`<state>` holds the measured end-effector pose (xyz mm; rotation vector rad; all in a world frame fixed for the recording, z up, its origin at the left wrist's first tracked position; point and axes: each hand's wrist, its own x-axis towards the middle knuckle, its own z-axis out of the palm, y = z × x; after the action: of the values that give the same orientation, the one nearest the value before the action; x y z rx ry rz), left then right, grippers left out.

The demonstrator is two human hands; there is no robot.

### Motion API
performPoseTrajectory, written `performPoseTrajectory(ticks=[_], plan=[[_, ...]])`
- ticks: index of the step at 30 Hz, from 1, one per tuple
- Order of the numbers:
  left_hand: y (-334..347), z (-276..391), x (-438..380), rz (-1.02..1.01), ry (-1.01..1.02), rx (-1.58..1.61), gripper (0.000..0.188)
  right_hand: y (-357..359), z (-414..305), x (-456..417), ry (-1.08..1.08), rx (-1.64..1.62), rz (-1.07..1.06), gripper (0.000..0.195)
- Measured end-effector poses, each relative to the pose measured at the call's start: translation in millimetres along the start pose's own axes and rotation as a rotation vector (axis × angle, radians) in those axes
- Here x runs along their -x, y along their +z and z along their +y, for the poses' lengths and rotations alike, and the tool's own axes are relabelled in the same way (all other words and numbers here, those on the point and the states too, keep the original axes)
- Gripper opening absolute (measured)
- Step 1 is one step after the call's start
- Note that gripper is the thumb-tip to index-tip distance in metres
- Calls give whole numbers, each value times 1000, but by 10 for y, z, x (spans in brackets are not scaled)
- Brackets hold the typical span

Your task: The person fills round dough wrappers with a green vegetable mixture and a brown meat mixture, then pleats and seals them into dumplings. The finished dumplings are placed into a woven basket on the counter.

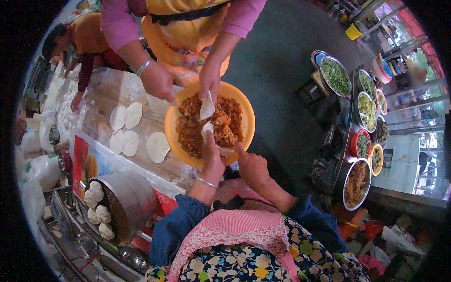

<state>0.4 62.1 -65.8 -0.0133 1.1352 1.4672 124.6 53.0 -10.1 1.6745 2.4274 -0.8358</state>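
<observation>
Over the near rim of an orange plastic basin (pixel 249 121) full of reddish-brown shredded filling (pixel 225 123), my left hand (pixel 213 155) holds a dough wrapper (pixel 208 130), its thumb on top. A white patch, seemingly part of this wrapper, shows between my hands. Bare and with a finger extended, my right hand (pixel 253 169) is beside the basin's near right rim; whether its curled fingers hold anything cannot be told. Across the basin, a person in pink sleeves holds another dough wrapper (pixel 207 107) in one hand, their other hand at the far left rim.
Flat dough rounds (pixel 158 147) lie on a floured wooden table (pixel 105 88) at left. Pleated buns (pixel 103 214) sit in a round metal steamer (pixel 137 201) at lower left. Another person leans over the table. Bowls of chopped greens (pixel 335 77) and fillings line a right-hand table.
</observation>
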Motion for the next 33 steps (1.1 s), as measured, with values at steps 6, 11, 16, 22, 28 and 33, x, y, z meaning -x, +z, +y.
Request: performPoseTrajectory(ticks=[6,11,16,22,28,33], plan=[[-54,16,-41,-27,5,152,55,213,10,95,-136,-95,202,39],[81,178,88,1,-32,224,51,258,-55,88,-218,-92,276,42],[-23,252,43,-51,-9,237,49,196,-121,75,-287,-112,264,38],[-70,447,141,-84,-2,245,52,57,-131,28,-309,-321,250,28],[-224,504,137,-152,-53,352,49,-18,-160,-3,-322,-313,216,28],[-169,558,215,-83,-38,284,46,-6,-116,-29,-230,-401,224,19]])
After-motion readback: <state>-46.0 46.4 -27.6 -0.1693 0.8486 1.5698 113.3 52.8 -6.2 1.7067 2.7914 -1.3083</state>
